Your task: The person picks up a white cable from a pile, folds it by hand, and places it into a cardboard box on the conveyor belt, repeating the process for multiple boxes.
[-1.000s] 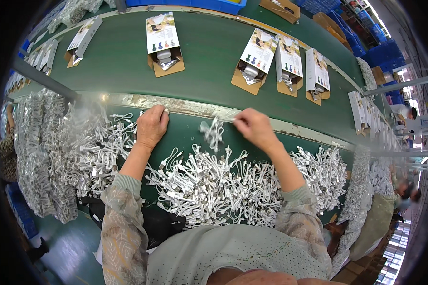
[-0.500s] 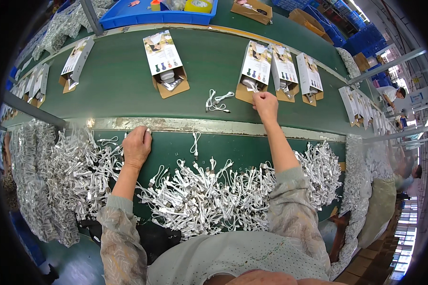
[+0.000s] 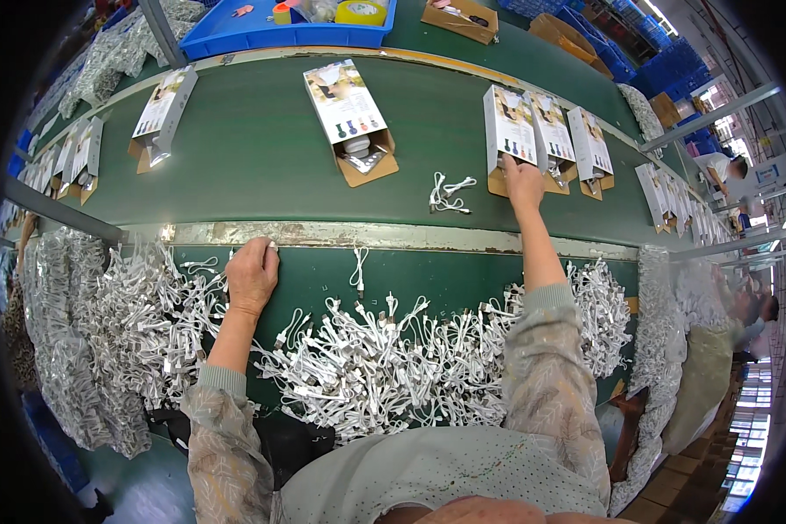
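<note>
My right hand (image 3: 524, 179) reaches far out and touches an open box (image 3: 508, 138) on the green belt (image 3: 253, 148); I cannot tell if my fingers pinch anything. My left hand (image 3: 251, 275) lies flat and holds nothing, beside the cable pile (image 3: 384, 367). A loose white cable (image 3: 448, 193) sits on the belt near the box. I think it is light and floppy, so pinching its bundled middle is best.

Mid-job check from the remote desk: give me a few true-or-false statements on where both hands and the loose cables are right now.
1. The right hand reaches across the green belt to an open box. True.
2. The left hand is lifted high over the blue tray. False: it rests at the metal rail, near the pile of white cables.
3. A loose coiled cable lies on the belt, left of the right hand. True.
4. The box nearest the belt's middle is closed. False: its flap is open, contents showing.
5. One cable lies alone just below the rail. True.
</note>
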### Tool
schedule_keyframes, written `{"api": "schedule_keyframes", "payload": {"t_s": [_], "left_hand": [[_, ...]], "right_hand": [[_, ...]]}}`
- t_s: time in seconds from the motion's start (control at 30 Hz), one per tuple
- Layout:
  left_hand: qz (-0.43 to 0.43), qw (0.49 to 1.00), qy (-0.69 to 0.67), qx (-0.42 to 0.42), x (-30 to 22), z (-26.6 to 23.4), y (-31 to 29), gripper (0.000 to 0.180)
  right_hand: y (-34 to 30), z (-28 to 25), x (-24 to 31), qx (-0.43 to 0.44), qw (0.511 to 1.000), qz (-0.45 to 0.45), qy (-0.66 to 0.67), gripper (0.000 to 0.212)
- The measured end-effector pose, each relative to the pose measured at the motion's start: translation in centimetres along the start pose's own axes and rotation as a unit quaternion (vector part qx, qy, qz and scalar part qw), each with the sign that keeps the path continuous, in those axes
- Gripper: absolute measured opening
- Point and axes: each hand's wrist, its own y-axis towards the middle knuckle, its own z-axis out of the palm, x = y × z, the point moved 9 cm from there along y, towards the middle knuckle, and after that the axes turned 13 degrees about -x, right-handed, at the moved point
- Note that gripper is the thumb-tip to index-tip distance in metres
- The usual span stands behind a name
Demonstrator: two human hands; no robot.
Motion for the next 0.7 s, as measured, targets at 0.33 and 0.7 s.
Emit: {"api": "schedule_keyframes", "payload": {"t_s": [0.33, 0.7], "left_hand": [[-0.023, 1.000, 0.011, 0.008, 1.2, -0.3, -0.5, 0.008], [-0.011, 1.000, 0.019, 0.013, 1.7, -1.2, -0.3, 0.008]], "right_hand": [[-6.2, 0.3, 4.1, 0.140, 0.951, -0.268, -0.068, 0.017], [-5.7, -0.8, 3.0, 0.194, 0.951, -0.230, -0.071, 0.015]]}}
